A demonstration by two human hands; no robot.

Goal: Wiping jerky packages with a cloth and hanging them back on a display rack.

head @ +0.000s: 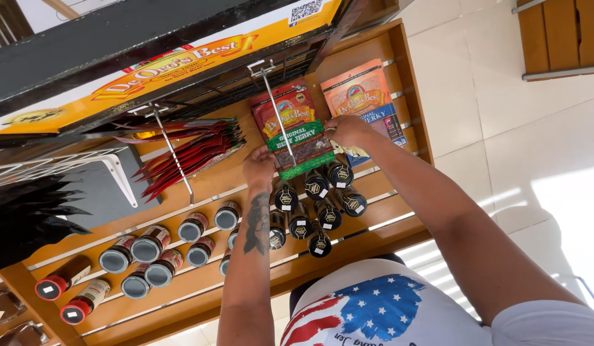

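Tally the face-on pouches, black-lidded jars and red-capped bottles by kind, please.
Red-and-green pouch: 1
Orange-and-blue pouch: 1
Black-lidded jars: 8
Red-capped bottles: 2
Total: 12

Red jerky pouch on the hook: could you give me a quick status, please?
Both hands, left hand and right hand, grip red jerky pouch. Pouch against metal peg hook. Black-capped bottles below.

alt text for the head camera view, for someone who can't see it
Both hands, left hand and right hand, hold a red and green snack pouch at a metal display hook. Below them, dark-lidded jars stand on a wooden shelf.
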